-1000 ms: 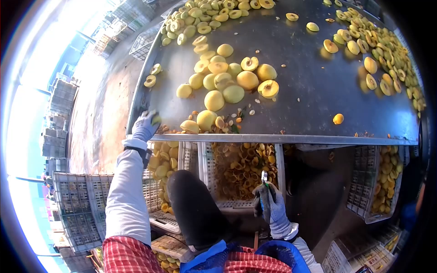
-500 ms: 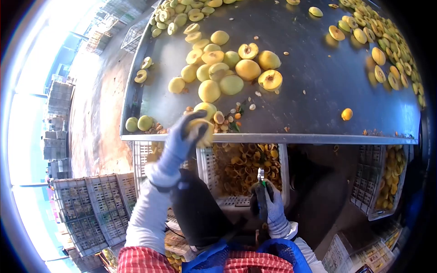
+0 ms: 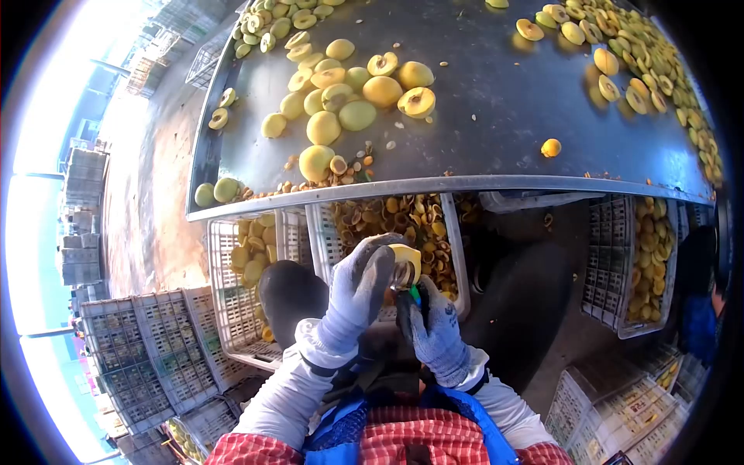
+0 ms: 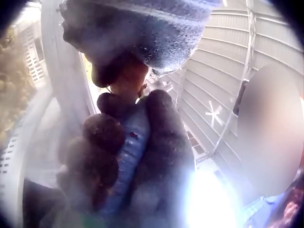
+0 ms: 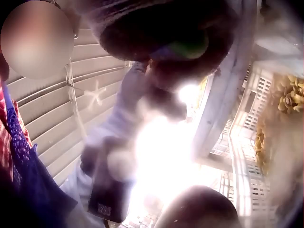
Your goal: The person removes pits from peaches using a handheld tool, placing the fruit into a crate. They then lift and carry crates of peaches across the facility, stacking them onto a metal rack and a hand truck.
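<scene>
My gloved left hand (image 3: pixel 355 280) grips a yellow peach half (image 3: pixel 409 254) above the crates by my knees. In my gloved right hand (image 3: pixel 443 333) is a small hand tool with a green-and-blue handle (image 3: pixel 415 295). Its curved metal head (image 3: pixel 402 275) sits right at the cut side of the peach half. Seen from the left wrist, the right hand's dark-coated fingers wrap the blue ridged handle (image 4: pixel 133 152), with the orange fruit (image 4: pixel 129 78) just above. In the right wrist view, glare and shadow hide most of the work.
A metal table (image 3: pixel 480 147) carries a loose group of peaches (image 3: pixel 337 93), mostly halves, and a pile of halves (image 3: pixel 620 54) at right. Below its edge stand a crate of ring-shaped fruit scraps (image 3: pixel 457 267) and crates of fruit (image 3: pixel 647 263). Stacked crates (image 3: pixel 147 349) stand at left.
My left hand has come from the table's near left corner down to my right hand, bringing a peach half to the tool. The right hand has moved slightly left and up.
</scene>
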Tool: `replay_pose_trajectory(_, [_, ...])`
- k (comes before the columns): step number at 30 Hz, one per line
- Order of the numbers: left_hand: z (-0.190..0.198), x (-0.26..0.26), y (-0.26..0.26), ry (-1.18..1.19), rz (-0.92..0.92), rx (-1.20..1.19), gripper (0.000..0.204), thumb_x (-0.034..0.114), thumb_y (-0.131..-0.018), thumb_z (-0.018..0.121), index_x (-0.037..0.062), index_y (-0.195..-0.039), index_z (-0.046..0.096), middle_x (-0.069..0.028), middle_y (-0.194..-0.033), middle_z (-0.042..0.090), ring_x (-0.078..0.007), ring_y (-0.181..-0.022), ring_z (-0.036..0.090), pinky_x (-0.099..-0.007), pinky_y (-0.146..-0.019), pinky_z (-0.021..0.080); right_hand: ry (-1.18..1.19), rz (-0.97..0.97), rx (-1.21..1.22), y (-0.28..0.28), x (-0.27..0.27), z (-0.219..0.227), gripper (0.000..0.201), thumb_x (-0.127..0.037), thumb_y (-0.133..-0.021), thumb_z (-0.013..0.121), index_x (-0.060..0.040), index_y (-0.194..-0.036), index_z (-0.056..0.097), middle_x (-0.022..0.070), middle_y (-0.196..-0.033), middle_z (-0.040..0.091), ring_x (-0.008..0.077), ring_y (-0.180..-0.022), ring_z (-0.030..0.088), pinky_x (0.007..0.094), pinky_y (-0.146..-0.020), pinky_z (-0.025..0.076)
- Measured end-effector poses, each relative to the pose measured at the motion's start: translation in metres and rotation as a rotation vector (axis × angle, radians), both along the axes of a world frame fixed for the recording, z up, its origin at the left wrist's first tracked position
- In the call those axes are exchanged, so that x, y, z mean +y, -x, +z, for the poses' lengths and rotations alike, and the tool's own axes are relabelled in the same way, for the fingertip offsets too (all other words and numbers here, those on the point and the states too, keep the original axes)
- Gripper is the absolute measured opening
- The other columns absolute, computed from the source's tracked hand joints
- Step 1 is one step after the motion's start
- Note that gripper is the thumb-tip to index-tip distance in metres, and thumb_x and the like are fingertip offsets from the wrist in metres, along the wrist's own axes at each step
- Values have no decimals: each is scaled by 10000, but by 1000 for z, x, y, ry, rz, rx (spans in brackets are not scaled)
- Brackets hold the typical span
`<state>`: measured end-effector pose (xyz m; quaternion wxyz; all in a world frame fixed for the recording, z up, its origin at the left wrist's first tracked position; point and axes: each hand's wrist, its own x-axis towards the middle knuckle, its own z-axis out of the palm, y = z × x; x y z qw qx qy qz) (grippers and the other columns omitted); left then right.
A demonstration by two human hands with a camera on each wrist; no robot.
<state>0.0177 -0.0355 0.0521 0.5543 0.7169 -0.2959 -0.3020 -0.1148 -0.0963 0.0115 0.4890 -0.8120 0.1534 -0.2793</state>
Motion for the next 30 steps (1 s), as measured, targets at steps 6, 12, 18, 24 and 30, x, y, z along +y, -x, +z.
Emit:
replay_pose_trajectory(6, [25,-2,-10,-250,-283,-219,289,167,-941,450,-72,-1011,596,-161,-875,629,-162,-792,601,-276,-704,468,-189,50,45,20,9,-2,278,-41,-829,597,6,-1089,514,168,-887,536,319,-627,563,398,-516,444])
replay_pose_trajectory(12, [7,-1,19,-47,-21,130,335,245,-956,484,-37,-1106,582,-96,-992,627,-161,-900,587,-259,-814,450,-238,-40,48,23,28,-21,348,-47,-825,587,30,-1154,502,240,-1053,529,358,-720,573,422,-609,464])
replay_pose_trajectory(18, [6,-2,47,172,239,185,352,259,-954,506,-13,-1173,555,-82,-1089,591,-137,-990,540,-270,-863,441,38,-93,21,20,28,-11,317,-41,-826,583,20,-1128,508,261,-1101,504,368,-763,572,430,-619,469])
replay_pose_trajectory(24, [5,6,38,125,142,73,256,182,-934,553,-7,-1103,592,-64,-1002,617,-95,-850,554,-225,-751,455,-356,-65,8,24,40,-16,253,-76,-876,527,37,-1101,500,249,-926,566,360,-752,584,405,-628,464])
replay_pose_trajectory(30, [4,3,50,210,204,218,248,155,-923,572,-18,-1101,589,-81,-1039,609,-98,-890,557,-224,-773,456,-157,-162,-24,25,34,7,241,-93,-901,493,55,-1092,491,234,-823,573,353,-742,583,401,-637,452])
